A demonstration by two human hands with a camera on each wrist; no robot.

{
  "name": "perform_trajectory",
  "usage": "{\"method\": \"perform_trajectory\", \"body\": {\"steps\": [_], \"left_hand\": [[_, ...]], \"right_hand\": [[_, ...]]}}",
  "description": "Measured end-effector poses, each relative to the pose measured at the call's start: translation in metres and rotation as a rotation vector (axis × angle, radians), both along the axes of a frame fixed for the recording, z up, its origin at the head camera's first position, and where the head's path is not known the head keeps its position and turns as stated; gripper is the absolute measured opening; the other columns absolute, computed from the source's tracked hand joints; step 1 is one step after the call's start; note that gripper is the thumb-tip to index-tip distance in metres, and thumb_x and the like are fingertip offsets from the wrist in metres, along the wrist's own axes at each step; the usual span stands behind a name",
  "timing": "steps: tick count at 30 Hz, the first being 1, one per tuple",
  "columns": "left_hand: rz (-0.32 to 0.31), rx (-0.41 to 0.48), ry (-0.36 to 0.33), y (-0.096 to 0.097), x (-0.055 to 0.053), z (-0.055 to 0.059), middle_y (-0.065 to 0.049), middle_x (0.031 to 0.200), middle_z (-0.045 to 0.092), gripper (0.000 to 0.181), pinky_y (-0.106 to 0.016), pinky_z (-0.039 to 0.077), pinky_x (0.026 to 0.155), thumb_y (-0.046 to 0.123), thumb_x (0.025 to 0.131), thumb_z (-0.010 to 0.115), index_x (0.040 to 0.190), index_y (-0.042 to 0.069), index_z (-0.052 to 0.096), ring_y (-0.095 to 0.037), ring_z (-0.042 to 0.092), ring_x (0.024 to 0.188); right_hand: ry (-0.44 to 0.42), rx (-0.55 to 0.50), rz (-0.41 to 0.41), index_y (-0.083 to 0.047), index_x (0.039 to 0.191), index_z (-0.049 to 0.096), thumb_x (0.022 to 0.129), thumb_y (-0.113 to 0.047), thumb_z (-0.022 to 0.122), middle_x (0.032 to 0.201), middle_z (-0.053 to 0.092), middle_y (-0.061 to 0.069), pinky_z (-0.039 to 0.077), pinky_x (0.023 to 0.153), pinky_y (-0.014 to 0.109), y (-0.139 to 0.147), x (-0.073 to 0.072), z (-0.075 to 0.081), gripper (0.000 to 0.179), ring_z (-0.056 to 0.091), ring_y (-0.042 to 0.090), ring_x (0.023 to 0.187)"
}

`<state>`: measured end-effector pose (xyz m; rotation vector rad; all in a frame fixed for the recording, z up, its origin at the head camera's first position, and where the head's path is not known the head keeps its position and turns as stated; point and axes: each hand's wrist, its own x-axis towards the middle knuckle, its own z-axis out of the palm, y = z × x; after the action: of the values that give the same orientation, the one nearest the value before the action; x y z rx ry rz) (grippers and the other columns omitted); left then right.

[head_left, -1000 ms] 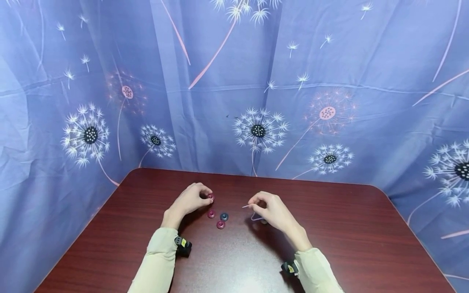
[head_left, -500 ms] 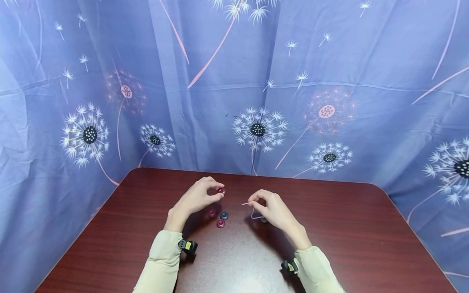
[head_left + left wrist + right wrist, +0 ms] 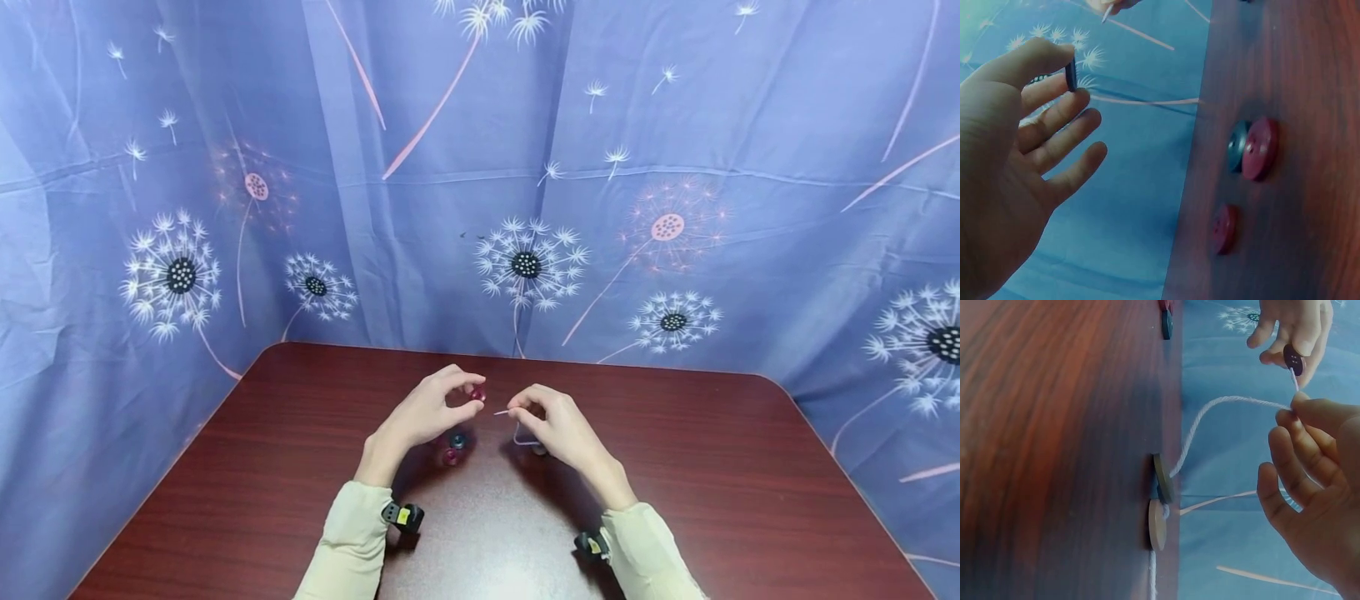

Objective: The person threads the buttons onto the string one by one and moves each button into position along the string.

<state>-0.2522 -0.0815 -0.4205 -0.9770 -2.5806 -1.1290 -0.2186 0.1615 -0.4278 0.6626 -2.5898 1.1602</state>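
Observation:
My left hand (image 3: 427,408) pinches a red button (image 3: 477,392) between thumb and fingertips, above the table. Four-holed and edge-down, the same button (image 3: 1294,360) shows dark in the right wrist view. Across from it, my right hand (image 3: 558,427) pinches a pale lilac cord (image 3: 1222,400) near its stiff end, whose tip (image 3: 501,412) points left at the button. In the right wrist view that tip overlaps the button's lower edge. Lower down, the cord passes through a dark olive button (image 3: 1163,478) and a tan button (image 3: 1157,525) at the tabletop.
Below my left hand, a teal button (image 3: 1235,147) lies close to a red button (image 3: 1261,150), with another red button (image 3: 1224,229) a little apart. The reddish-brown wooden table (image 3: 712,467) ends at a blue dandelion-print curtain (image 3: 420,250).
My left hand has carried the red button to the right, close to the cord tip. My right hand has stayed nearly still, keeping its pinch on the cord.

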Motion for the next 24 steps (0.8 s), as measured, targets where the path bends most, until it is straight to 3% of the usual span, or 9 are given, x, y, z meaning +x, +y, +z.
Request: {"method": "perform_trajectory", "body": {"steps": [8, 16, 24], "left_hand": [[-0.029, 0.042, 0.038, 0.0043, 0.0014, -0.003, 0.006, 0.097, 0.064, 0.023, -0.027, 0.051, 0.083, 0.024, 0.088, 0.074, 0.108, 0.014, 0.071, -0.007, 0.061, 0.093], [-0.029, 0.018, -0.02, 0.0057, 0.0027, -0.0027, 0.005, 0.101, 0.067, 0.026, -0.031, 0.052, 0.089, 0.024, 0.09, 0.071, 0.113, 0.013, 0.069, -0.009, 0.063, 0.098], [-0.055, 0.015, -0.074, 0.005, 0.0038, -0.0036, 0.003, 0.105, 0.069, 0.03, -0.033, 0.053, 0.092, 0.019, 0.09, 0.07, 0.117, 0.009, 0.068, -0.012, 0.065, 0.1]], "right_hand": [[0.035, -0.014, -0.011, -0.016, 0.095, 0.072, 0.092, -0.017, 0.071, 0.084, 0.067, -0.011, 0.05, 0.069, 0.026, 0.0003, -0.0003, -0.0012, 0.004, 0.056, 0.002, 0.072], [0.042, -0.027, -0.033, -0.016, 0.096, 0.072, 0.092, -0.017, 0.071, 0.084, 0.071, -0.004, 0.047, 0.068, 0.023, 0.0013, -0.001, -0.0004, 0.004, 0.055, 0.004, 0.071], [0.051, -0.033, -0.046, -0.015, 0.095, 0.073, 0.092, -0.02, 0.071, 0.084, 0.07, -0.01, 0.047, 0.068, 0.024, 0.0005, -0.0009, -0.0014, 0.006, 0.055, 0.004, 0.072]]}}
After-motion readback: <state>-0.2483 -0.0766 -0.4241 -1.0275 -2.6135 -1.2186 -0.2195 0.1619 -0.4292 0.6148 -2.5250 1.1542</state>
